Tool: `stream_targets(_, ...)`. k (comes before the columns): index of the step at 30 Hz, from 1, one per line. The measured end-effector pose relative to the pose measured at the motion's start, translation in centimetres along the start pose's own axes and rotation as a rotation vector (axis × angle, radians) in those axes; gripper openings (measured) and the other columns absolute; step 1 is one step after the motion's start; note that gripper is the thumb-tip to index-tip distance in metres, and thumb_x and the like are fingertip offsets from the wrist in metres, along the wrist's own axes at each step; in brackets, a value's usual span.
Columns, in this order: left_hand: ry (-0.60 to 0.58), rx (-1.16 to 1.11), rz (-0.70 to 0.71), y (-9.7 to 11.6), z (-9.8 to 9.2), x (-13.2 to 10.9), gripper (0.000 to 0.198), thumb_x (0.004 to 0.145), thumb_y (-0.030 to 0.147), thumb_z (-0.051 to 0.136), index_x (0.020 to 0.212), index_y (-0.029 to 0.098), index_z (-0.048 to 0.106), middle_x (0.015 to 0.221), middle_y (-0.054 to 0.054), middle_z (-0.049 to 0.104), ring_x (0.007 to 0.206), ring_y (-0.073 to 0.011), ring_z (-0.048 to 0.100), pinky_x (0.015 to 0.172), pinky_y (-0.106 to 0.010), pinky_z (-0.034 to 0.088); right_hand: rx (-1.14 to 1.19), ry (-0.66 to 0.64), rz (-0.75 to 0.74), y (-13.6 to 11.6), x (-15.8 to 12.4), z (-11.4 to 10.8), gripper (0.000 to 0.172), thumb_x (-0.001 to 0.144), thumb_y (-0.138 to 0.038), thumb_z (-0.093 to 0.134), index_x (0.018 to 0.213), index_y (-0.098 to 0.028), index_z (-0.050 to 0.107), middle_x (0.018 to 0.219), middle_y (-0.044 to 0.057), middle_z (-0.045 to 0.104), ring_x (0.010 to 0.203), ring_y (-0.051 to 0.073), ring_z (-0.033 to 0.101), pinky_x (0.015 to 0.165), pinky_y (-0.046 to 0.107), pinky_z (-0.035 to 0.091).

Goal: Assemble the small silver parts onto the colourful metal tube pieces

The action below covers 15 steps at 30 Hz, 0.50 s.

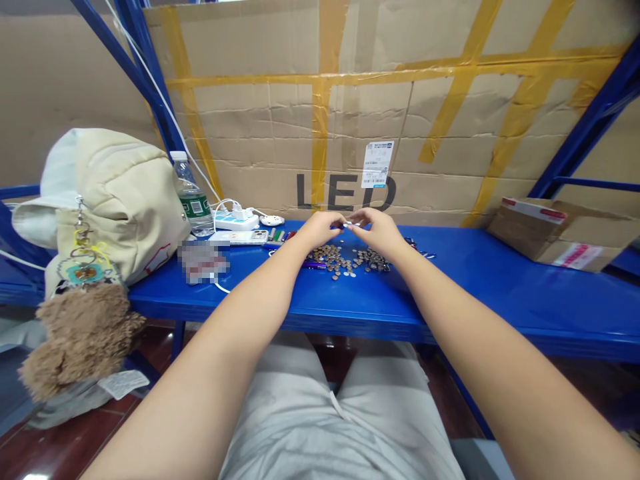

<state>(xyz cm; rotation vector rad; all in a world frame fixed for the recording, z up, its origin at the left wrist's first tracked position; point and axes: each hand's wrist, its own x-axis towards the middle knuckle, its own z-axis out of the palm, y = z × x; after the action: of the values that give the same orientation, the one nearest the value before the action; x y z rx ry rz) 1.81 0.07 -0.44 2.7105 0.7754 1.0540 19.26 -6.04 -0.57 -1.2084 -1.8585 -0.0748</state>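
Facing a huge cardboard box (270,133) at the back, yellow tape all over it, & working down to the blue table (465,267). Crowding the L end: a cream bag (125,173). At far R, a smaller box (560,230). Back L again for a fuzzy brown toy (90,333), clipped to the bag & dangling past the table edge. Beside the bag, a water bottle (195,200). Now mid-table: left hand (323,229) & right hand (379,231), raised, fingertips together in a pinch. Nr the bottle, a power strip (235,220), w/ a phone (240,237) just in front. Cutting across the pens (315,265): left wrist. Below, brownish discs (327,256) L, greyish discs (371,259) R. Pinched betw. both hands, above the heaps: a tiny white thing (347,225), too small to ID.
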Motion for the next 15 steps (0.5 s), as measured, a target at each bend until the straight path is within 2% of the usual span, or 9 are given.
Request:
stream_targets(3, 0.007, 0.010, -0.006, 0.0, -0.1, -0.1, 0.020, 0.076, 0.010, 0.056, 0.093, 0.015, 0.066, 0.096, -0.004, 0.069, 0.092, -0.0156, 0.062, 0.083, -0.028, 0.046, -0.102, -0.121, 0.016, 0.7, 0.0, 0.2, 0.018, 0.076, -0.023, 0.058, 0.090, -0.017, 0.068, 0.090, 0.006, 0.070, 0.079, 0.019, 0.061, 0.073, 0.032, 0.047)
stream_targets(6, 0.013, 0.001, -0.012, 0.0, -0.2, -0.2, 0.018, 0.075, 0.010, 0.056, 0.091, 0.014, 0.066, 0.095, -0.005, 0.069, 0.091, -0.0154, 0.062, 0.082, -0.028, 0.046, -0.232, -0.238, -0.022, 1.3, 0.1, 0.7, 0.022, 0.078, -0.018, 0.054, 0.094, -0.018, 0.070, 0.095, 0.007, 0.071, 0.087, 0.021, 0.062, 0.078, 0.032, 0.046)
stream_targets(10, -0.004, 0.014, -0.042, 0.0, -0.1, -0.2, 0.018, 0.074, 0.011, 0.057, 0.089, 0.014, 0.066, 0.093, -0.005, 0.069, 0.089, -0.0165, 0.062, 0.082, -0.029, 0.047, -0.358, -0.357, -0.047, 1.5, 0.4, 1.7, 0.024, 0.080, -0.020, 0.054, 0.098, -0.021, 0.071, 0.102, 0.007, 0.070, 0.090, 0.021, 0.062, 0.079, 0.030, 0.045)
stream_targets(15, -0.036, 0.025, -0.056, -0.1, 0.0, -0.2, 0.019, 0.074, 0.011, 0.058, 0.091, 0.014, 0.066, 0.091, -0.004, 0.069, 0.087, -0.0161, 0.062, 0.081, -0.028, 0.047, -0.433, -0.408, -0.053, 1.9, 0.9, 3.1, 0.019, 0.081, -0.025, 0.056, 0.091, -0.023, 0.072, 0.096, 0.006, 0.070, 0.080, 0.019, 0.062, 0.071, 0.028, 0.045)
